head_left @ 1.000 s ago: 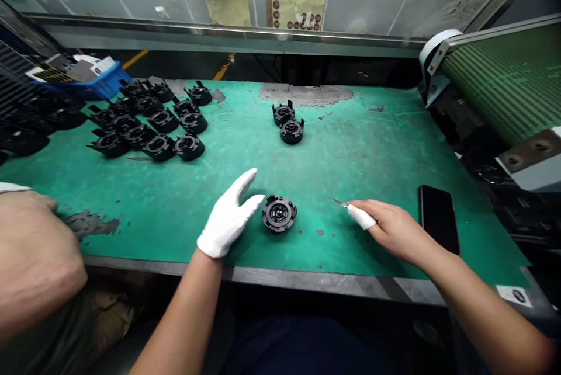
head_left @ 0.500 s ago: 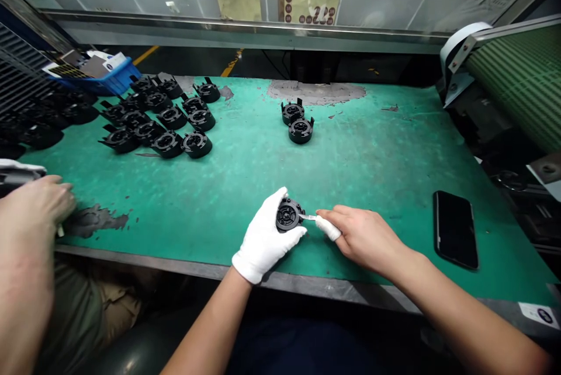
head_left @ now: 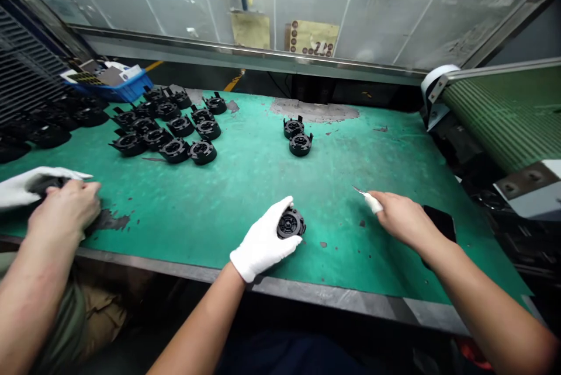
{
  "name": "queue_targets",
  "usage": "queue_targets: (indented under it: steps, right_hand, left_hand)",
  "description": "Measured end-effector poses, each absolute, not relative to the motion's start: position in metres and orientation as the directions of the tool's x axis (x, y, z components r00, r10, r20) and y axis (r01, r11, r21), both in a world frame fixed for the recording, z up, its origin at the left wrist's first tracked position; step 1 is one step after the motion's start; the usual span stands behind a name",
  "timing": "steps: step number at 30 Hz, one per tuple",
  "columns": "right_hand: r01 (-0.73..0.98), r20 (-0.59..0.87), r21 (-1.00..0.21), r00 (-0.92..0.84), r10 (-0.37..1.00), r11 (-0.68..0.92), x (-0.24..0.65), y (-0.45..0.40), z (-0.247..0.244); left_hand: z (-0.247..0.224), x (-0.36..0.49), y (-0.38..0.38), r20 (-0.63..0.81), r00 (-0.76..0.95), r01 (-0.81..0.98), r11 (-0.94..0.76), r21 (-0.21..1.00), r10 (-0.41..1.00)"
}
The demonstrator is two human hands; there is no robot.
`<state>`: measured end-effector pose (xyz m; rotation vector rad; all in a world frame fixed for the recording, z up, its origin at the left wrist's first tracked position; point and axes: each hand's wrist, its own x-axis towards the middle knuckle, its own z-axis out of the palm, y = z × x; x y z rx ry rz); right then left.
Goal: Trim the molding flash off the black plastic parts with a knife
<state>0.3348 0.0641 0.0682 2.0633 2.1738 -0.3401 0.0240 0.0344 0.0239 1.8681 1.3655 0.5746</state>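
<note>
White-gloved, my left hand grips a round black part near the front edge of the green table. Its thumb and fingers wrap around the part's left side, and the ribbed round face points up. Off to the right, my right hand, with a white cover on one finger, pinches a small thin metal blade that points up and left. The blade is apart from the black part. Two more black parts stand touching each other further back.
Several black parts cluster at the back left, by a blue bin. Another person's hands hold a dark part at the left. A phone lies partly behind my right hand. A green conveyor stands at the right.
My right hand has moved right with the blade, away from the round part and over beside the phone. My left hand still holds the part. The view has shifted a little.
</note>
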Motion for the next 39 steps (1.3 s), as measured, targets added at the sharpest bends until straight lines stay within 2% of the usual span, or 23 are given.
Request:
queue_targets:
  steps: [3,5,6,10,13,18,31,39]
  right_hand:
    - [0.929,-0.204,-0.306,-0.279,0.938,0.21,0.338,0.04,0.066]
    - [0.842,-0.187,-0.449,-0.417,0.89,0.3,0.328,0.019,0.061]
    - [0.822,-0.197,-0.478,-0.443,0.874,0.309,0.322,0.011,0.057]
    - [0.864,-0.253,-0.438,-0.385,0.887,0.25,0.303,-0.005,0.047]
    - [0.847,-0.246,-0.457,-0.412,0.877,0.27,0.292,-0.002,0.046]
    - [0.844,-0.275,-0.451,-0.44,0.855,0.289,0.282,0.002,0.047]
    - [0.947,-0.324,-0.199,-0.307,0.895,0.253,0.267,-0.008,0.058]
    - [0.973,-0.366,-0.162,-0.214,0.906,0.164,0.253,-0.017,0.062]
  left_hand:
    - [0.033,0.018,0.037,-0.114,0.455,0.59,-0.203,0.782,0.883]
    - [0.036,0.018,0.035,-0.14,0.458,0.595,-0.186,0.782,0.878]
    - [0.036,0.02,0.034,-0.147,0.446,0.6,-0.173,0.781,0.883]
    - [0.027,0.035,0.024,-0.064,0.321,0.594,-0.148,0.79,0.945]
    - [0.017,0.047,0.018,0.032,0.227,0.587,-0.163,0.793,0.973]
    - [0.011,0.056,0.012,0.078,0.163,0.591,-0.161,0.791,0.984]
    - [0.005,0.058,0.011,0.169,0.173,0.63,-0.241,0.738,0.97]
    - [0.002,0.06,0.008,0.179,0.153,0.615,-0.235,0.752,0.972]
